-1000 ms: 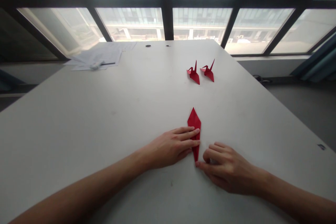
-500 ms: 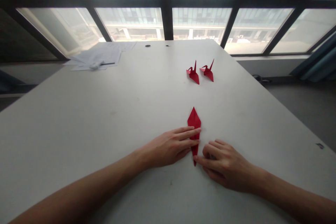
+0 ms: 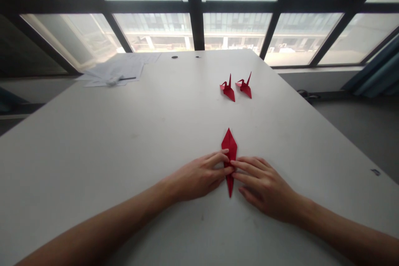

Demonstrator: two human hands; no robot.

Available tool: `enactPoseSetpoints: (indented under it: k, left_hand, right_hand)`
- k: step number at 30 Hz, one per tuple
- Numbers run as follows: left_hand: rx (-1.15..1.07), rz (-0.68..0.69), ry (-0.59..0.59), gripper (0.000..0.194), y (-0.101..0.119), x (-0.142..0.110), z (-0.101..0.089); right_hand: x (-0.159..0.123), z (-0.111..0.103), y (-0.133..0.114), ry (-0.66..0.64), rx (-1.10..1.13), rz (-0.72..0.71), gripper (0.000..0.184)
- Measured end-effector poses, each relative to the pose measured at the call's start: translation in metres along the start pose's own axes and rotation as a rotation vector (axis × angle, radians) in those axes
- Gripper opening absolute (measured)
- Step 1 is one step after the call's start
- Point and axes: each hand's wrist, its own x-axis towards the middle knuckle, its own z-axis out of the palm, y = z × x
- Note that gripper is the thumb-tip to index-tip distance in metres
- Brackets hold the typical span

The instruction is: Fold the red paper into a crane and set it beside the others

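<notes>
A red folded paper (image 3: 229, 141), a long narrow diamond with a centre crease, lies flat on the white table in front of me. My left hand (image 3: 205, 174) rests on its left side, fingers stretched across the middle of the paper. From the right, my right hand (image 3: 264, 185) touches the paper's right edge with its extended fingertips, close to the left fingers. Part of the paper's middle is hidden under the fingers; its upper point and lower tip show. Beyond it stand two red paper cranes, a left crane (image 3: 228, 91) and a right crane (image 3: 245, 88).
White paper sheets (image 3: 115, 68) lie at the table's far left, with a crumpled whitish thing (image 3: 112, 80) and a dark pen (image 3: 127, 78) on them. A small dark mark (image 3: 375, 172) is near the right edge. Windows rise behind the table (image 3: 149, 120).
My right hand has moved up along the paper from its lower tip to its middle, and its fingers have straightened. My left fingers have bent slightly. The view has shifted a little.
</notes>
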Motion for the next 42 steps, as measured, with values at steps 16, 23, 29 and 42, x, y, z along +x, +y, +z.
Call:
enactPoseSetpoints:
  k: [16, 23, 29, 42]
  left_hand:
    - [0.031, 0.006, 0.007, 0.032, 0.003, 0.004, -0.002]
    - [0.017, 0.025, -0.007, 0.032, 0.002, 0.004, -0.004]
    - [0.086, 0.045, -0.045, 0.034, 0.000, 0.004, -0.004]
    - [0.103, 0.048, -0.024, 0.031, 0.000, 0.004, 0.001]
  right_hand:
    - [0.058, 0.008, 0.038, 0.039, 0.132, 0.358, 0.009]
    - [0.059, 0.011, 0.042, 0.026, 0.149, 0.373, 0.010]
    - [0.060, 0.011, 0.042, 0.023, 0.166, 0.358, 0.011]
    - [0.059, 0.012, 0.042, 0.067, 0.178, 0.371, 0.011]
